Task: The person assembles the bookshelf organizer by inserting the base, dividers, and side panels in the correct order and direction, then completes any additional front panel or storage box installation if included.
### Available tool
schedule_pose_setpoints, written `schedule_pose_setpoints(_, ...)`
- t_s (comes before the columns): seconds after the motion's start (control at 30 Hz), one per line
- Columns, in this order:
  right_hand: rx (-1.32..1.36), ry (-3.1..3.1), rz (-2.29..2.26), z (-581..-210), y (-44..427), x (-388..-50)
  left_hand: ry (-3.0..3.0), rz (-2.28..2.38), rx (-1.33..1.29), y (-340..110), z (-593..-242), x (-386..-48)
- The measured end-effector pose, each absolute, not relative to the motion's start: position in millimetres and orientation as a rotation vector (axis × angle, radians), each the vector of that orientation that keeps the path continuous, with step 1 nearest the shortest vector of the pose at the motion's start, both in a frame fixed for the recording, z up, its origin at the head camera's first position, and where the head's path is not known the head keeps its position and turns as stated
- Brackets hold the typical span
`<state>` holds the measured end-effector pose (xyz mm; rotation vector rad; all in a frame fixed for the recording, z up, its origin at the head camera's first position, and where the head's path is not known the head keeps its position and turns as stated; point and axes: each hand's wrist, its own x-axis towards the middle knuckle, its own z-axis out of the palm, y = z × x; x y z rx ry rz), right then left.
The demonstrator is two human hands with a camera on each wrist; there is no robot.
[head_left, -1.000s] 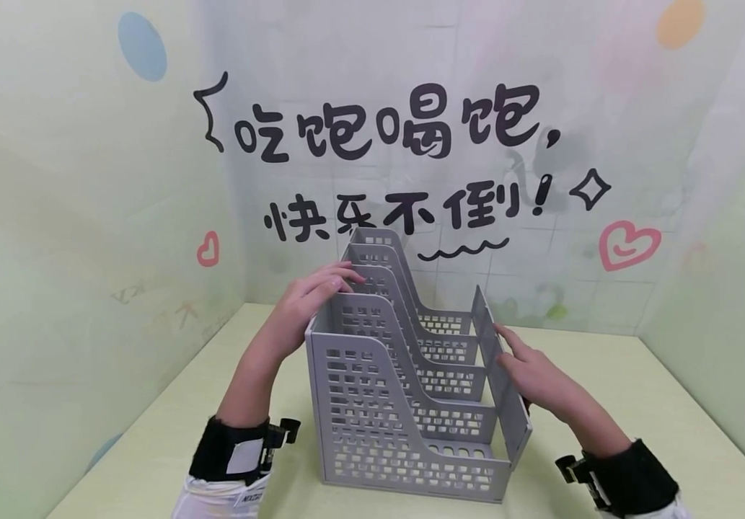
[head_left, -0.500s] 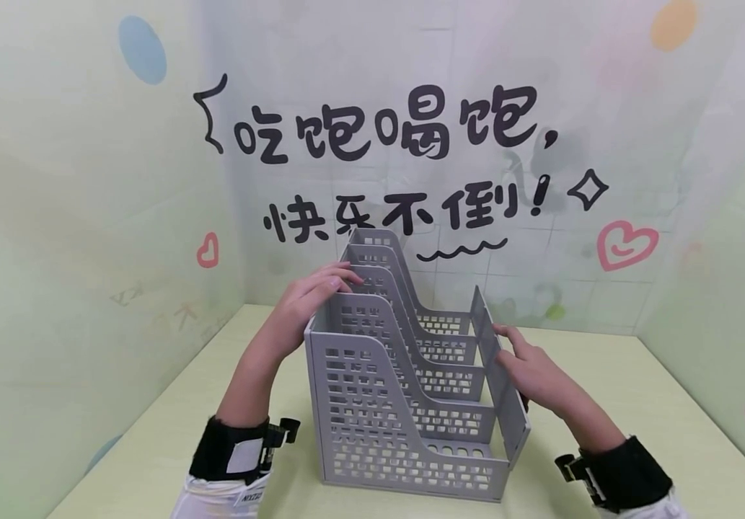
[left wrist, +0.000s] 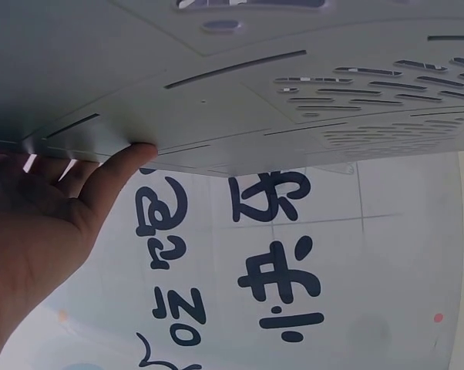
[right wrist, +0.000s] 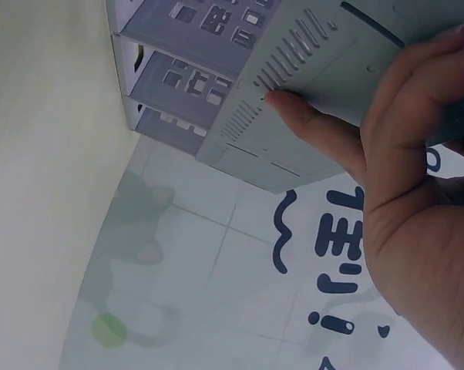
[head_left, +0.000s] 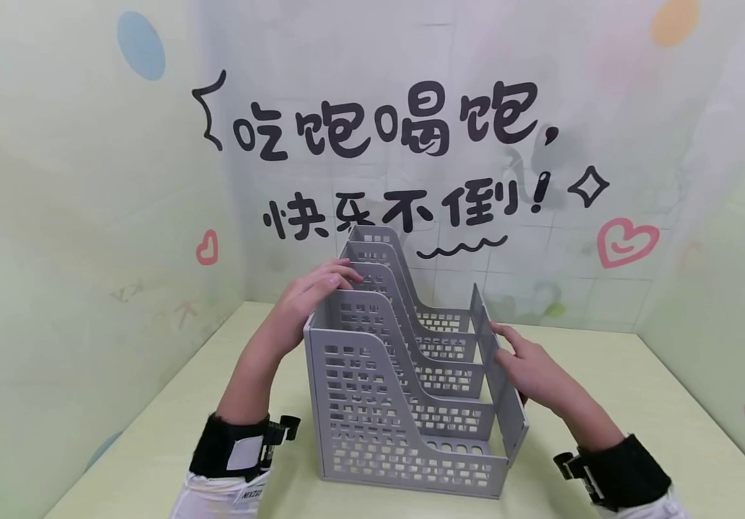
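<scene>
A grey plastic file rack (head_left: 372, 404) with several compartments stands upright on the table, high side to the left and low front panel (head_left: 508, 404) to the right. My left hand (head_left: 297, 306) grips the tall side's top edge. Its fingertips reach over into the rack, while in the left wrist view the thumb (left wrist: 128, 173) lies on the outer face. My right hand (head_left: 537, 371) holds the front panel from the right, with fingertips at its upper edge. One extended finger (right wrist: 313, 127) touches the slotted outer face in the right wrist view; other fingers are bent and partly hidden.
The pale yellow table (head_left: 268, 447) runs back to a light wall (head_left: 359, 58) with black lettering. Printed side walls (head_left: 86, 288) bound the table left and right. Black straps with small cameras (head_left: 612, 472) sit on both wrists.
Almost nothing differs. Both hands keep their places on the file rack, which stays put; the head view has only shifted slightly.
</scene>
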<state>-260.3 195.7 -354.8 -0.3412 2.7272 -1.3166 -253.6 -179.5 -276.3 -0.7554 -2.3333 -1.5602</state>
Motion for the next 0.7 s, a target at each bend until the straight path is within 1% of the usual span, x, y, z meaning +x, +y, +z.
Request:
schedule_pose_setpoints(0.2,-0.363,2.73,-1.341,-360.3,195.3,-257.8,-2.331,-1.558,-0.766,-178.5,-274.3,-253.3)
schedule_pose_setpoints(0.37,-0.399,2.765,-1.275,-360.1,195.6,-256.4,-2.331,-1.565,-0.768,-178.5,-273.8,-254.3)
schedule_pose_setpoints(0.57,-0.408,2.729,-1.167,-352.4,193.9,-254.3,-2.343,-1.575,-0.769,-179.6,-273.6,-253.0)
schedule_pose_setpoints(0.7,-0.443,2.783,-1.016,-342.8,180.6,-256.5,-2.376,-1.591,-0.767,-180.5,-274.2,-250.2)
